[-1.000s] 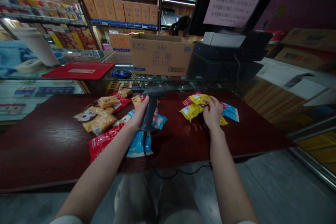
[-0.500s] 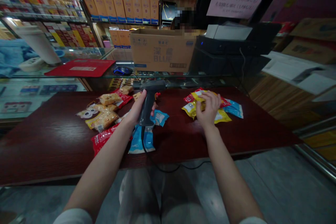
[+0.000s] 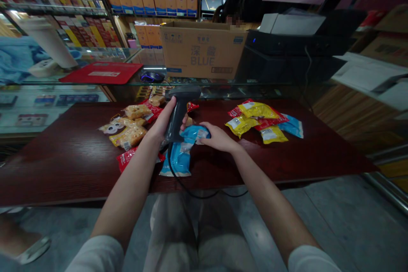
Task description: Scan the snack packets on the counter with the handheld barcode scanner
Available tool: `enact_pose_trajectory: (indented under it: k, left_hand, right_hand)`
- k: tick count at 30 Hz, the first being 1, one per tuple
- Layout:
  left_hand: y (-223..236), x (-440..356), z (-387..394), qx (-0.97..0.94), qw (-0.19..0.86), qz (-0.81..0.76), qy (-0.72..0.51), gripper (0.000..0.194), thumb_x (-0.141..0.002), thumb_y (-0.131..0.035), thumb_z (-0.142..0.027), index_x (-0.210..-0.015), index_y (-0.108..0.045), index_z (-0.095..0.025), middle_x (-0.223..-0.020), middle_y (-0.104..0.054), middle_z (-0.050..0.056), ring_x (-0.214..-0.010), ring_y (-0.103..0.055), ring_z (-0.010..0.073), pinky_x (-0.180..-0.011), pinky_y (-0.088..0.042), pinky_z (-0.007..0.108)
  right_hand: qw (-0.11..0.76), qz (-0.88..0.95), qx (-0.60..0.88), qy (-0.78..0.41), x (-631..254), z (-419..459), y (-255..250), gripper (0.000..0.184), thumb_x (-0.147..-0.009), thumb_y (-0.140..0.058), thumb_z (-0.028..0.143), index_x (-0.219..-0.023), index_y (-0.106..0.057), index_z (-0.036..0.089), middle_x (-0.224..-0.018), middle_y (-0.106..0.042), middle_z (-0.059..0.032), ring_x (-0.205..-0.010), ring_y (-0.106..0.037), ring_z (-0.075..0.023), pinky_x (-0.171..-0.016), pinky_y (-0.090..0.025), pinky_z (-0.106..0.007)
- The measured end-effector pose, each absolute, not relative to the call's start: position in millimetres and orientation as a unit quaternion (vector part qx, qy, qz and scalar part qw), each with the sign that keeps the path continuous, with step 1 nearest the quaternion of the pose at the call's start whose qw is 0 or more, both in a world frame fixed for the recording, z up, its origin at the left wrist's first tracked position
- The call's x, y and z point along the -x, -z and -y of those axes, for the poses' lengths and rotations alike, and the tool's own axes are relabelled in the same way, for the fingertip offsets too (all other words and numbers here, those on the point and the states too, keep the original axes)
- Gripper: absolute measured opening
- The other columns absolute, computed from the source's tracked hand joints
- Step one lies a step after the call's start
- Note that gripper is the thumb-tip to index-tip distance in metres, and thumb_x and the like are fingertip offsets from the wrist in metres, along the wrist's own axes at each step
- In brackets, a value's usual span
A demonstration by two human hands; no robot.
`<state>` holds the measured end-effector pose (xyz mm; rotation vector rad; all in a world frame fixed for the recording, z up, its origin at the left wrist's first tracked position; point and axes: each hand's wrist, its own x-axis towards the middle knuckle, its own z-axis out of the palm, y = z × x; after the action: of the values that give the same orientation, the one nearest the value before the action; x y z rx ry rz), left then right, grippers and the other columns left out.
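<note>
My left hand (image 3: 162, 124) is wrapped around the handle of a black barcode scanner (image 3: 176, 121), its head pointing away from me. With my right hand (image 3: 217, 137) I grip the end of a blue snack packet (image 3: 192, 132); my fingertips are partly hidden behind it. Another blue snack packet (image 3: 177, 163) lies just in front, under the scanner's cable. To the left are clear packets of pale snack pieces (image 3: 129, 131) and a red packet (image 3: 126, 157), partly covered by my left forearm. On the right lies a pile of yellow packets (image 3: 259, 110) with red and blue ones.
The dark red wooden tabletop (image 3: 79, 161) carries the packets. Behind it, a glass counter holds a cardboard box (image 3: 204, 57), a red mat (image 3: 102, 72), a mouse (image 3: 152, 77) and a black machine (image 3: 290, 46). A person's head shows behind the box. The cable (image 3: 197, 196) hangs over the front edge.
My right hand has left the yellow packets on the right and moved left onto a blue packet. My left hand still holds the scanner. The view has tilted down slightly.
</note>
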<state>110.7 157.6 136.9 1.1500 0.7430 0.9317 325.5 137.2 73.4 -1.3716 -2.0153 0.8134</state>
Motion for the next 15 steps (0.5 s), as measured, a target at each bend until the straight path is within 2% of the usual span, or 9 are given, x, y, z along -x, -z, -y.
enact_pose_trajectory:
  k: [3,6,8,12,15]
  left_hand:
    - [-138.9,-114.4,-154.5,-0.51,0.679,-0.33,-0.413,0.064,-0.085,-0.046,-0.08,-0.078,-0.059,-0.017,-0.054,-0.055,0.0,-0.041,-0.051,0.0096,-0.04,-0.042,0.022]
    - [-140.1,-118.3,-150.6,-0.515,0.689,-0.313,-0.402,0.064,-0.084,-0.049,-0.078,-0.087,-0.061,-0.016,-0.055,-0.056,-0.001,-0.039,-0.05,0.0093,-0.04,-0.041,0.021]
    - [-138.9,-120.2,-148.8,-0.524,0.695,-0.302,-0.389,0.065,-0.083,-0.052,-0.078,-0.096,-0.063,-0.015,-0.056,-0.057,-0.001,-0.04,-0.051,0.0096,-0.04,-0.041,0.021]
    - [-133.8,-123.2,-147.0,-0.542,0.7,-0.295,-0.36,0.069,-0.081,-0.054,-0.078,-0.107,-0.063,-0.014,-0.055,-0.057,-0.002,-0.041,-0.053,0.0112,-0.041,-0.042,0.022]
    - [-131.2,-127.3,-144.3,-0.555,0.688,-0.307,-0.353,0.072,-0.083,-0.052,-0.078,-0.11,-0.064,-0.013,-0.053,-0.055,-0.002,-0.041,-0.054,0.0119,-0.041,-0.042,0.023]
  right_hand:
    - [0.393,0.641,0.495,-0.436,-350.4,-136.5,-74.0,0.045,-0.072,-0.068,0.026,-0.117,-0.066,0.027,-0.111,-0.074,-0.0021,-0.1,-0.069,-0.0219,-0.092,-0.055,-0.04]
    - [0.47,0.516,0.459,-0.549,-370.6,-128.6,-78.5,0.045,-0.07,-0.069,0.032,-0.115,-0.066,0.029,-0.111,-0.074,-0.0012,-0.097,-0.071,-0.0227,-0.087,-0.058,-0.041]
    - [0.498,0.481,0.445,-0.568,-375.8,-125.2,-80.5,0.048,-0.067,-0.075,0.035,-0.113,-0.065,0.029,-0.11,-0.074,-0.0016,-0.097,-0.071,-0.0237,-0.088,-0.058,-0.043]
    - [0.569,0.497,0.485,-0.44,-373.9,-133.9,-71.3,0.054,-0.06,-0.084,0.042,-0.106,-0.062,0.024,-0.106,-0.072,-0.0045,-0.1,-0.068,-0.025,-0.097,-0.053,-0.045]
    - [0.604,0.506,0.532,-0.309,-374.9,-146.6,-55.6,0.071,-0.052,-0.09,0.046,-0.109,-0.056,0.021,-0.113,-0.067,-0.0085,-0.103,-0.064,-0.0258,-0.1,-0.051,-0.047]
